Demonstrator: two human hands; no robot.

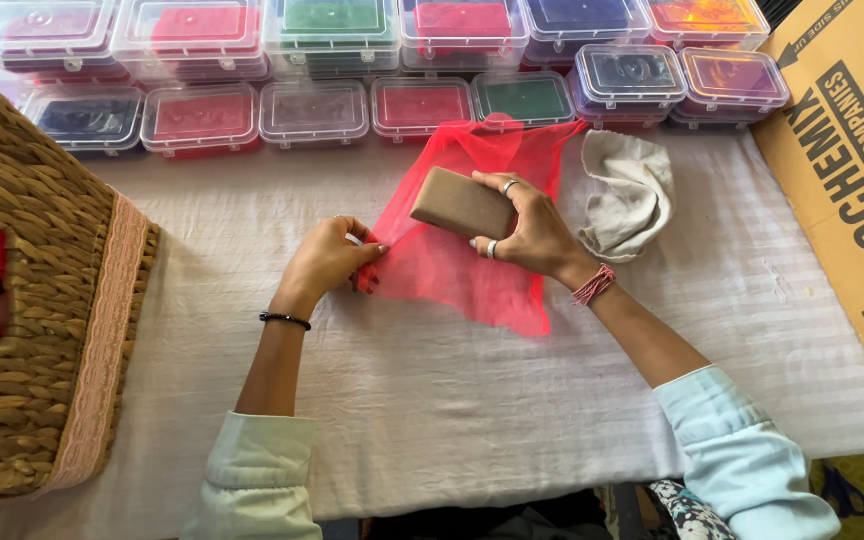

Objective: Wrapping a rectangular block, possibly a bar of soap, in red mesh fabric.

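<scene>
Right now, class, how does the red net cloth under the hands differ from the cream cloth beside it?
The red net cloth is sheer and spread flat; the cream cloth is opaque and crumpled. The left hand pinches the red one's edge and the right hand holds a brown block over it; the cream one lies untouched. Both rest on the white table cover.

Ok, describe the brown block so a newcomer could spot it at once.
Start at the white-covered table, then find the sheer red mesh fabric at its middle. The right hand holds the brown block over it: the only plain, opaque tan bar there, unlike the clear lidded boxes behind.
</scene>
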